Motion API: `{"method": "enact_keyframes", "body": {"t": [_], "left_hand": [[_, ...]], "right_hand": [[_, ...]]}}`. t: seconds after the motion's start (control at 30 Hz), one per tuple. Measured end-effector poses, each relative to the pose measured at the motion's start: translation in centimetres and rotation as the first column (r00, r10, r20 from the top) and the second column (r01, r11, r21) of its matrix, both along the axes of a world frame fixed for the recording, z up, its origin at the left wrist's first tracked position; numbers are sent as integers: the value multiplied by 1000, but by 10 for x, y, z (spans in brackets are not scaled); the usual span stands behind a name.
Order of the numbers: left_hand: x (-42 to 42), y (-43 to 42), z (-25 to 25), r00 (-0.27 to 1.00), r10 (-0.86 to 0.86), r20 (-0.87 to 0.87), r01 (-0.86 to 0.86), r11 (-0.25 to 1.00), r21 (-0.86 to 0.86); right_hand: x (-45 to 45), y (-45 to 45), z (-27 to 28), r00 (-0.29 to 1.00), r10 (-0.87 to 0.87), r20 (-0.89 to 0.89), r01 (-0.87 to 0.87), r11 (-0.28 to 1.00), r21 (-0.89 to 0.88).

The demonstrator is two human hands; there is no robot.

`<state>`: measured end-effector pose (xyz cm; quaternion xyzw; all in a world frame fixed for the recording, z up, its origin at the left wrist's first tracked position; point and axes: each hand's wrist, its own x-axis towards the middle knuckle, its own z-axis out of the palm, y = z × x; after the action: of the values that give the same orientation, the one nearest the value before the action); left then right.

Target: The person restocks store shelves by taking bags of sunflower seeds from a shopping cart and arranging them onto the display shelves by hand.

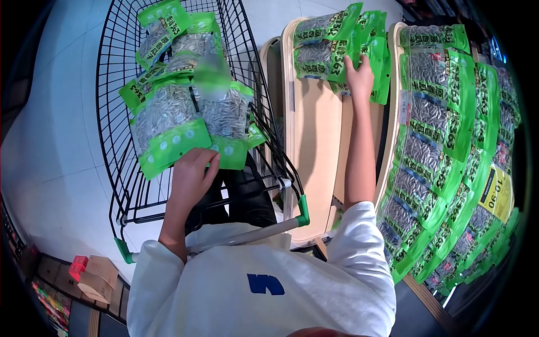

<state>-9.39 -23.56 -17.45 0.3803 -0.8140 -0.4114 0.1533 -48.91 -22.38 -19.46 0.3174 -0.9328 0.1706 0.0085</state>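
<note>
From here I am watching a person in a white shirt (241, 292) standing at the near end of a black wire cart (115, 67); its handle bar (247, 236) is running across in front of the shirt. The left hand (193, 174) is resting at the near green edge of the near-left bag (168, 109) in the cart; its fingers are curling narrowly there, though I cannot tell whether they are pinching the edge. The near-right bag (224, 115) is lying just beside that one; more green bags (193, 42) are lying at the far end of the cart.

The right hand (359, 78) is reaching out to the green bags on the shelf (345, 48); its thumb and a finger are standing apart against the green packaging, and I cannot tell whether they are gripping it. Those bags are sitting at the far end of a pale tan shelf (314, 123); to the right, rows of similar bags (426, 151) are filling another display, where a yellow price tag (497, 194) is showing 10.90.
</note>
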Motion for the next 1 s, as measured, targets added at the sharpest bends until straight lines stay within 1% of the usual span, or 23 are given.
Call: {"method": "enact_keyframes", "body": {"t": [0.03, 0.07, 0.1, 0.17, 0.2, 0.23, 0.3, 0.33, 0.37, 0.43, 0.47, 0.53, 0.57, 0.63, 0.67, 0.73, 0.87, 0.93, 0.97, 1.0], "left_hand": [[1, 0, 0, 1000, -2, -8, 2, 1000, -4], [1, -1, 0, 1000, 5, -4, -5, 1000, -5], [1, -1, 1, 1000, 6, -5, -6, 1000, 0], [2, -2, 2, 1000, 11, -3, -11, 1000, 4], [2, -2, 2, 1000, 10, -4, -10, 1000, -2], [3, -2, 1, 1000, 9, -5, -9, 1000, -6], [3, -2, 2, 1000, 12, -3, -12, 1000, -2], [3, -2, 2, 1000, 11, -1, -11, 1000, 2], [3, -2, 2, 1000, 14, -1, -14, 1000, 1], [3, -2, 2, 1000, 2, -9, -2, 1000, -13], [4, -2, 2, 1000, 3, -9, -3, 1000, -12], [4, -2, 2, 1000, -9, -3, 8, 1000, -21], [4, -2, 2, 1000, -9, -3, 9, 1000, -21], [3, -2, 2, 1000, -16, -8, 16, 1000, -19], [3, -2, 2, 1000, -16, -9, 16, 1000, -19], [3, -2, 2, 1000, -21, -11, 21, 1000, -18], [4, -2, 2, 1000, -19, -7, 19, 1000, -13], [4, -3, 4, 999, -36, 33, 35, 999, 28], [5, -3, 4, 999, -35, 34, 34, 999, 29], [5, -3, 4, 999, -34, 29, 33, 999, 27]], "right_hand": [[8, 1, 7, 1000, -14, -17, 14, 1000, 21], [7, 6, 6, 998, 37, -60, -37, 999, 6], [8, 10, 4, 997, 43, -56, -43, 999, 5], [12, 17, 3, 999, -4, 51, 9, 995, -98], [14, 19, 5, 993, -21, 115, 32, 995, -92], [14, 21, 2, 993, -17, 116, 27, 995, -92], [13, 27, -7, 999, 18, 36, -18, 1000, 3], [18, 24, 0, 996, 44, 72, -43, 999, -9], [16, 23, -1, 996, 47, 72, -46, 999, -10], [12, 22, -4, 989, 37, 145, -27, 997, -66], [14, 21, -2, 989, 37, 145, -28, 997, -65], [19, 19, 4, 996, 84, -17, -84, 996, -20], [18, 20, 2, 996, 84, -17, -84, 996, -20], [15, 21, -4, 994, 52, 93, -51, 999, -20], [16, 21, -3, 994, 52, 93, -51, 999, -20], [23, 21, 1, 998, 50, 33, -54, 992, 113], [28, 25, 2, 998, 50, 37, -54, 992, 114], [26, 30, -8, 987, 124, -106, -131, 989, -62], [28, 31, -6, 987, 126, -105, -132, 989, -61], [33, 32, -1, 993, 90, -73, -94, 994, -55]]}}
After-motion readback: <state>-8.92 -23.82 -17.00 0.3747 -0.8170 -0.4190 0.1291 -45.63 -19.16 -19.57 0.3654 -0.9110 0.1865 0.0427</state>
